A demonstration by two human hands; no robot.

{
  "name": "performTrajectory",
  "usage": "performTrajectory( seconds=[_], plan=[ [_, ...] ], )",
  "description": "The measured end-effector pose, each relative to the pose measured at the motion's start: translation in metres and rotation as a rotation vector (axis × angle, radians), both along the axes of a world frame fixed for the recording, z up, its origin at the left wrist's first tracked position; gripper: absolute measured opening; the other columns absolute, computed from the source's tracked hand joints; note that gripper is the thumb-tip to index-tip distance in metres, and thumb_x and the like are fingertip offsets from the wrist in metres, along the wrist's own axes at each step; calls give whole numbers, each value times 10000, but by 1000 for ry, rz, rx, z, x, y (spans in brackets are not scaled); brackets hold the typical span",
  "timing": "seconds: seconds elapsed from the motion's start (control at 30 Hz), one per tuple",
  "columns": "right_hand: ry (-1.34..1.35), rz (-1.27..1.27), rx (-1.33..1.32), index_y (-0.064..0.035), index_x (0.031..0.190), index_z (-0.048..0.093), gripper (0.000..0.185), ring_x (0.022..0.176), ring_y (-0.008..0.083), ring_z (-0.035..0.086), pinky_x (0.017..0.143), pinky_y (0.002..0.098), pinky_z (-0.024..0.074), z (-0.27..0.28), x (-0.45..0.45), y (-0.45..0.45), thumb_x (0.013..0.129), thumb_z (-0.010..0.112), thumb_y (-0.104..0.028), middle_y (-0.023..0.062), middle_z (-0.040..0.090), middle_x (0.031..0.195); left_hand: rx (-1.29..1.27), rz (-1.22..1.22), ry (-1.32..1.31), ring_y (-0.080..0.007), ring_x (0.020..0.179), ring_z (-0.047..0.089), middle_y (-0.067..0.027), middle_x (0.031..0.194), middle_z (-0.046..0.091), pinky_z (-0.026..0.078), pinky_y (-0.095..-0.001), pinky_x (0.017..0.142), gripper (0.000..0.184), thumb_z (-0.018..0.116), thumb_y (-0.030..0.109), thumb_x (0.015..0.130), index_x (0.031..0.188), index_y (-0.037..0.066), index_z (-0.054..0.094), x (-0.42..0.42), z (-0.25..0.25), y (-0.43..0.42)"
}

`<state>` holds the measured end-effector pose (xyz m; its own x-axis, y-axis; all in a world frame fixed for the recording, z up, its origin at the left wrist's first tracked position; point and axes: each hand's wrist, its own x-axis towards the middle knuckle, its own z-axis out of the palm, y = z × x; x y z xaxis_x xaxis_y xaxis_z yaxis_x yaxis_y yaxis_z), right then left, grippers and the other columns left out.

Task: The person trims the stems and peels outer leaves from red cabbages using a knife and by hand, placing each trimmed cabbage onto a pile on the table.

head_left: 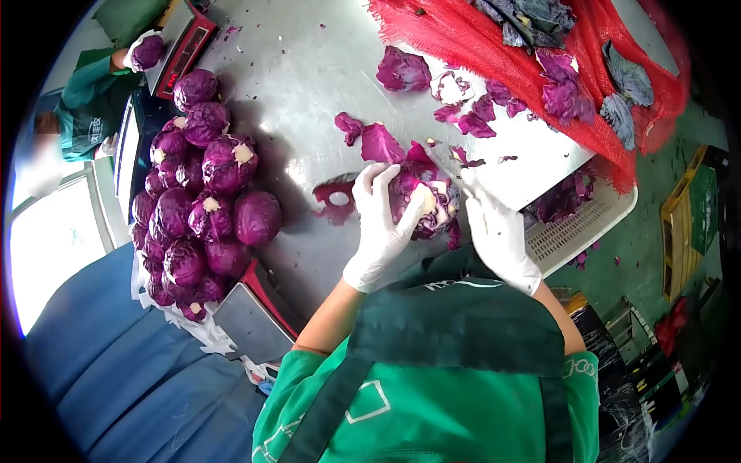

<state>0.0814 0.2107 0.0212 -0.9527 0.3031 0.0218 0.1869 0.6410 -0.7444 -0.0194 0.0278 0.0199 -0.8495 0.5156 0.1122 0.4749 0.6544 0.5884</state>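
Note:
A red cabbage with its pale cut stem facing up rests low over the metal table. My left hand, in a white glove, grips its left side, with the thumb by the stem. On the cabbage's right is my gloved right hand, its fingers pressed together around what looks like a knife; the grey blade points up and left, and the handle is hidden. Loose purple leaves lie just beyond the cabbage.
Piled red cabbages stand at the left beside scales. A red mesh sack with leaves lies at the upper right, above a white crate of trimmings. Across the table at upper left, another person's gloved hand holds a cabbage.

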Motion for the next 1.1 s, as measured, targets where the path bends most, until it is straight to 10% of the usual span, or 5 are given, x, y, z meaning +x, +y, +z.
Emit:
performTrajectory(
  seconds=[0.47, 0.87, 1.1],
  plan=[
    [15, 74, 251, -243, 1461, 458, 538, 526, 248, 611, 480, 369, 485, -14, -20, -5, 937, 576, -222, 63, 570, 650, 252, 25, -148, -382, 1176, 460, -256, 1272, 451, 386, -461, 1017, 556, 718, 132, 854, 1275, -70, 415, 11, -8, 12],
    [-413, -111, -59, -175, 1236, 606, 379, 991, 391, 648, 832, 479, 518, -71, -78, 53, 1004, 436, -424, 227, 655, 1137, 253, -23, -21, -393, 1216, 427, -230, 1317, 384, 385, -473, 1026, 624, 758, 137, 798, 1307, -12, 429, 29, -17, 1],
    [-46, 80, -16, -61, 1401, 474, 456, 804, 290, 667, 678, 356, 536, -27, -13, 11, 961, 538, -165, 190, 627, 1229, 65, 72, -239, -331, 1233, 373, -205, 1320, 346, 310, -451, 1090, 720, 775, 191, 806, 1428, 100, 423, 22, 23, -12]
  ],
)
